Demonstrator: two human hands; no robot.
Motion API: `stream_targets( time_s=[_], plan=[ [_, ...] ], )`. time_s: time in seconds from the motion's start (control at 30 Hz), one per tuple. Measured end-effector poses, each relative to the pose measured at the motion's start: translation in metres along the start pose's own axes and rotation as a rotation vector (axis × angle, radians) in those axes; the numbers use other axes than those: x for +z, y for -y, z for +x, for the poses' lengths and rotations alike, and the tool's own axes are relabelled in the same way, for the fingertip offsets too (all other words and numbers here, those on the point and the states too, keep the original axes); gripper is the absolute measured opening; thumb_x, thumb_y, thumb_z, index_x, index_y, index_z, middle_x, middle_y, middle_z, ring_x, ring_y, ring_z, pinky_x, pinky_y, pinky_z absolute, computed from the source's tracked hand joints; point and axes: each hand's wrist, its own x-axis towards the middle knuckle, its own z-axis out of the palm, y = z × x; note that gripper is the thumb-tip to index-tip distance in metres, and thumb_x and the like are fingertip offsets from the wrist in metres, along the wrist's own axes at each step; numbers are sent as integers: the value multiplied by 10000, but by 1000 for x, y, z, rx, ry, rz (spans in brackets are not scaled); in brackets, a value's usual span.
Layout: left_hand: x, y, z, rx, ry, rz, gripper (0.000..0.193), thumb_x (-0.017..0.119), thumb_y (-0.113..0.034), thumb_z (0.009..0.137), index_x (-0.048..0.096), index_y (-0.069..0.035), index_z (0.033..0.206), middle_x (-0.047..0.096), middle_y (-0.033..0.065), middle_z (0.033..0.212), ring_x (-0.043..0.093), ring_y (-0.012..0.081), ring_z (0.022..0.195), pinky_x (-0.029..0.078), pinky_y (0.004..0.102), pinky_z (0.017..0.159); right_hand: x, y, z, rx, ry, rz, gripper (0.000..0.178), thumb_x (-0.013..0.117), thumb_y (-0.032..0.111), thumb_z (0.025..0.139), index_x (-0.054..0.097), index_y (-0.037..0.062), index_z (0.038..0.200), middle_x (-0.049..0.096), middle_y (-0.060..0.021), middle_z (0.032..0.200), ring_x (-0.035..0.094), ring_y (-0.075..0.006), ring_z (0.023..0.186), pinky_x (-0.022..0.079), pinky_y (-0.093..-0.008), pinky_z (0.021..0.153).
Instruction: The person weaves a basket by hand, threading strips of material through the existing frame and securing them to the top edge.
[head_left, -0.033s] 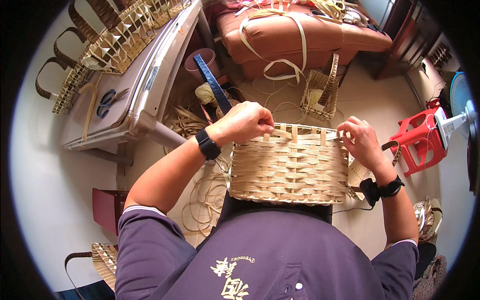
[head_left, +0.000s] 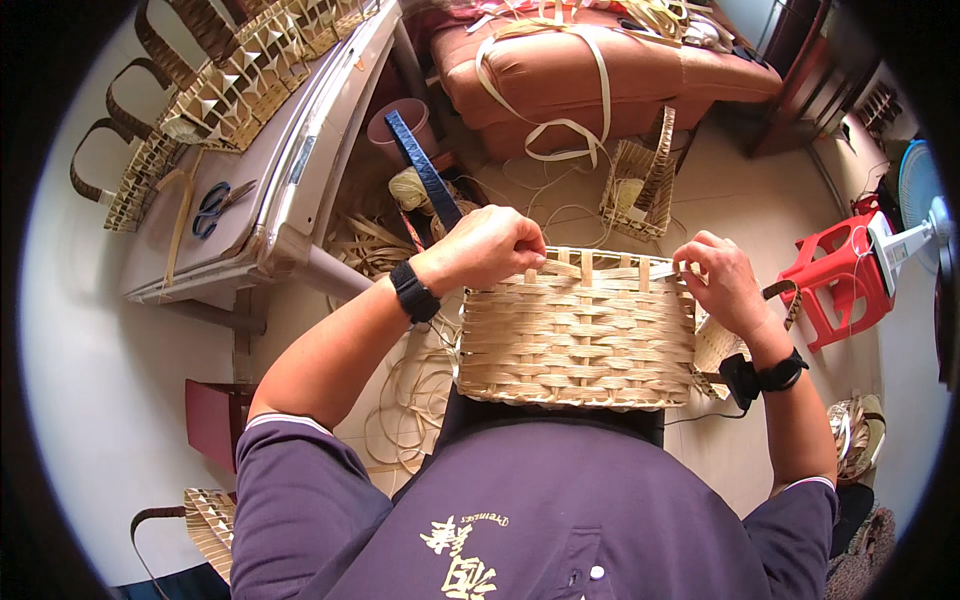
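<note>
Basket on the lap, both hands at its far rim

The woven basket (head_left: pixel 578 345) sits on the person's lap, mid-scene, upright strips showing along its far edge. Left hand (head_left: pixel 490 246): at the far left of the rim, thumb and fingertips together; cannot tell what lies between them. Right hand (head_left: pixel 722 282): at the far right corner, thumb and forefinger pinched on a pale strip (head_left: pixel 661 271). Scissors (head_left: pixel 225 202) lie on the table (head_left: pixel 235 248), far left. A small basket (head_left: pixel 640 196) stands on the floor beyond; a red stool (head_left: pixel 838 268) stands to the right
</note>
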Motion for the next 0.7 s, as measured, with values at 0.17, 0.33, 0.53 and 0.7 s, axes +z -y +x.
stream_targets(
  time_s=[0.17, 0.33, 0.53, 0.7],
  plan=[
    [5, 8, -2, -38, 10, 9, 184, 745, -159, 906, 757, 11, 976, 723, 185, 791, 719, 282, 713, 547, 370, 669, -3, -5, 4, -26, -28, 26, 100, 702, 52, 843, 717, 81, 938, 655, -99, 943, 642, -318, 888, 522, -415, 819],
    [6, 10, -2, -64, 34, 8, 187, 732, -152, 911, 749, 24, 972, 728, 187, 793, 725, 273, 709, 549, 366, 673, -6, -12, 5, -28, -1, 98, 102, 715, 78, 843, 711, 78, 945, 671, -104, 980, 673, -326, 921, 548, -420, 836],
    [5, 9, -4, -39, 22, 29, 189, 740, -153, 912, 745, 28, 963, 724, 184, 780, 713, 267, 690, 542, 368, 663, -2, -27, 4, -11, 90, 176, 138, 715, 74, 830, 716, 57, 967, 683, -113, 948, 694, -288, 887, 561, -395, 811],
    [4, 8, -5, -69, 47, -11, 182, 738, -150, 924, 742, 27, 965, 727, 164, 765, 704, 238, 671, 538, 361, 653, -5, -29, 8, 14, 127, 238, 201, 701, 27, 808, 710, 36, 1009, 699, -104, 915, 685, -261, 852, 554, -369, 800]
  ],
)
